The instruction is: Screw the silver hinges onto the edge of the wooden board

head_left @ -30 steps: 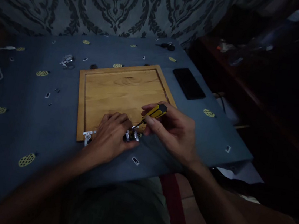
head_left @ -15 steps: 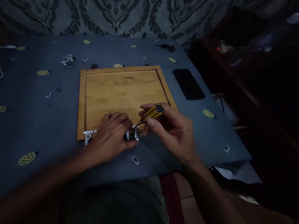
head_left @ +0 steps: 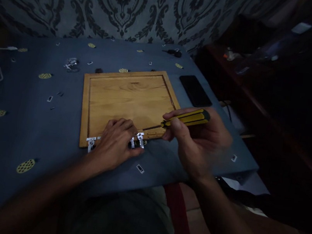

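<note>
A framed wooden panel [head_left: 129,101] lies flat on the blue tablecloth. My left hand [head_left: 115,142] rests over its near edge, fingers curled beside a silvery metal hinge [head_left: 140,139]; its fingertips appear to hold the hinge's left side, partly hidden. A second metal hinge [head_left: 90,143] sits at the panel's near left corner. In my right hand [head_left: 196,140] is a yellow and black screwdriver [head_left: 186,119], gripped by the handle and tilted low. Its shaft points left, the tip close above the hinge by the panel edge. Small holes show in the edge to the right.
Right of the panel lies a black phone [head_left: 195,91]. Behind it are a dark tool [head_left: 174,52] and loose metal hardware [head_left: 72,64]. Small screws [head_left: 59,93] lie to the left, near a white cable [head_left: 1,66]. A patterned curtain [head_left: 119,6] hangs behind the table.
My right hand has drawn back to the right with the screwdriver, which now lies flatter, uncovering more of the hinge. My left hand has stayed in nearly the same place.
</note>
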### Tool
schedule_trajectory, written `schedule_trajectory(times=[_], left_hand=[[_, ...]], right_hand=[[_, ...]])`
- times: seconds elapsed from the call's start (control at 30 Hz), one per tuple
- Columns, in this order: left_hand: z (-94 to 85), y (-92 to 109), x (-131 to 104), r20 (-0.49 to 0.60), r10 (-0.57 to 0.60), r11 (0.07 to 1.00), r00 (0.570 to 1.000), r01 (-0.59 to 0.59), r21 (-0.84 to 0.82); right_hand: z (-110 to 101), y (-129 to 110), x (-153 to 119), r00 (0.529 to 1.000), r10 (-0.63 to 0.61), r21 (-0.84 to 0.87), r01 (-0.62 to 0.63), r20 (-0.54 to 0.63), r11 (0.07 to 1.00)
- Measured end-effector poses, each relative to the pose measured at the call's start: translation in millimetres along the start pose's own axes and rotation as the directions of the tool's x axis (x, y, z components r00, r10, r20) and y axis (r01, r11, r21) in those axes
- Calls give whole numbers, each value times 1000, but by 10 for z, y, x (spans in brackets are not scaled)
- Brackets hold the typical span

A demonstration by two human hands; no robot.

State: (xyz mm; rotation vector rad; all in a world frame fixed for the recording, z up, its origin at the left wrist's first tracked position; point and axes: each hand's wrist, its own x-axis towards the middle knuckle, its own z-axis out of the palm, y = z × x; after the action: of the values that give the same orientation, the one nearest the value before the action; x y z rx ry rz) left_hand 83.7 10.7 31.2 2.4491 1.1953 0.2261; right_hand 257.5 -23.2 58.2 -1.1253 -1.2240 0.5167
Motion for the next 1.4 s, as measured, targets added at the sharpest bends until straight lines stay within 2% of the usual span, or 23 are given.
schedule_trajectory(times=[0.2, 0.4, 0.63, 0.87, 0.97, 1.07, 1.2, 1.4], left_hand=[[-2, -5, -3, 2, 4, 1000, 1000, -4, 1], [-33, 15, 9, 43, -8, 1000, 999, 8, 1], [-20, 11, 1, 26, -5, 1000, 1000, 4, 20], [4, -13, -7, -1, 28, 999, 1000, -28, 35], [9, -14, -7, 1, 30, 999, 1000, -30, 30], [16, -17, -9, -6, 35, 999, 999, -35, 23], [8, -11, -7, 7, 17, 1000, 1000, -17, 21], [-22, 3, 2, 19, 21, 999, 1000, -22, 27]], right_hand=[[-14, 80, -31, 989, 72, -29, -68, 132, 997], [24, 158, -32, 985, 115, -10, -115, 129, 993], [30, 167, -3, 982, 124, -10, -124, 140, 992], [-45, 95, 44, 936, 124, -14, -126, 329, 992], [-30, 79, 50, 939, 131, -30, -128, 318, 991], [16, 75, 51, 943, 177, -28, -177, 282, 984], [42, 70, 50, 935, 206, 15, -220, 289, 975], [1, 71, 54, 922, 146, 23, -165, 358, 986]])
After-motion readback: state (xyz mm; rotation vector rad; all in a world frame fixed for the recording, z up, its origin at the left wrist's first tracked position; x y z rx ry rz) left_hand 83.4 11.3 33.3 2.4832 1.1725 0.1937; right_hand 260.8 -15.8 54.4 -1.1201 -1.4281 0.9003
